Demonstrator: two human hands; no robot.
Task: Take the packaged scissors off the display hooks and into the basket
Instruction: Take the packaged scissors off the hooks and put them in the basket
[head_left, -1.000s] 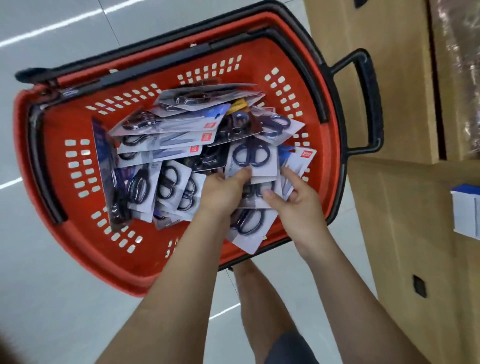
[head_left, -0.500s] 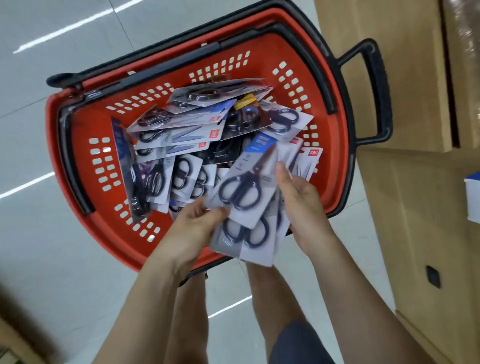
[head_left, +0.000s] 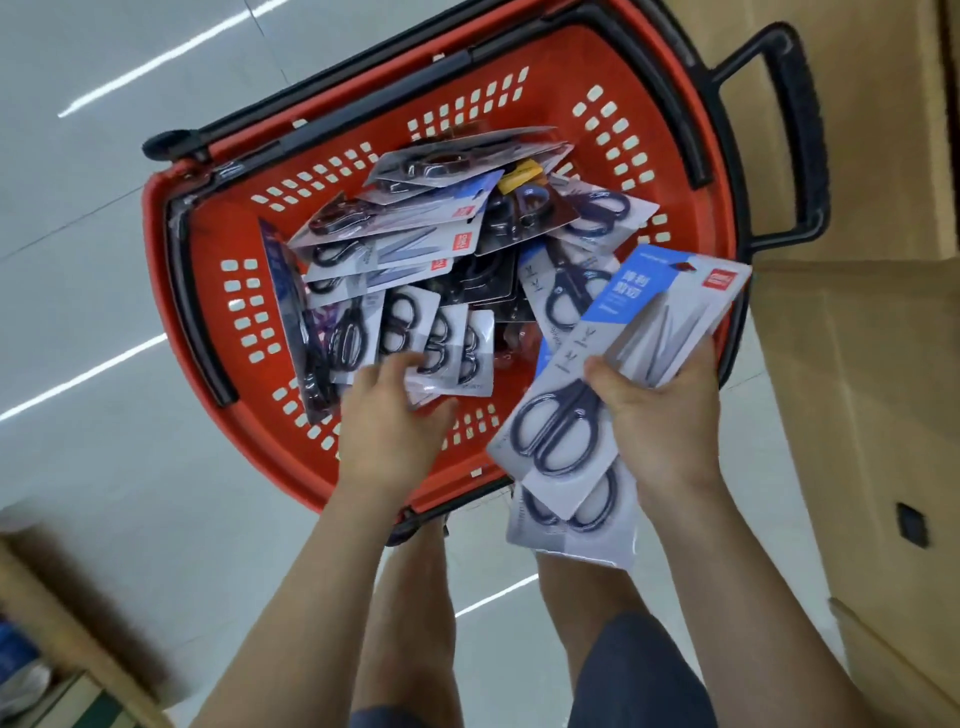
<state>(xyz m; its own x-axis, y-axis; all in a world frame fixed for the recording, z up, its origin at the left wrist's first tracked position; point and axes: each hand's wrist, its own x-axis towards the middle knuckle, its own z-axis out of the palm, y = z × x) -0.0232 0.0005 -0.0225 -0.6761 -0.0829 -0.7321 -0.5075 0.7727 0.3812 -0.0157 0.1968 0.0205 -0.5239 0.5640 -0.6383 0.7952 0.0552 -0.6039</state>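
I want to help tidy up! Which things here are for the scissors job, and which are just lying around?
For the job: red basket; pile of scissors packs inside it; held packs gripped by the right hand; left hand touching the pile.
Just lying about: cardboard boxes; tiled floor.

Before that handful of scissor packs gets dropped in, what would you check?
1. Grip: ok, right hand holds the stack of packs.
2. Stack over the basket: not ok, its lower end hangs past the near rim.
3. Drop spot free: not ok, left hand rests on the loose packs inside.
4. Room: ok, bare red shows inside.
5. Clearance: ok, the pull handle sticks out sideways.
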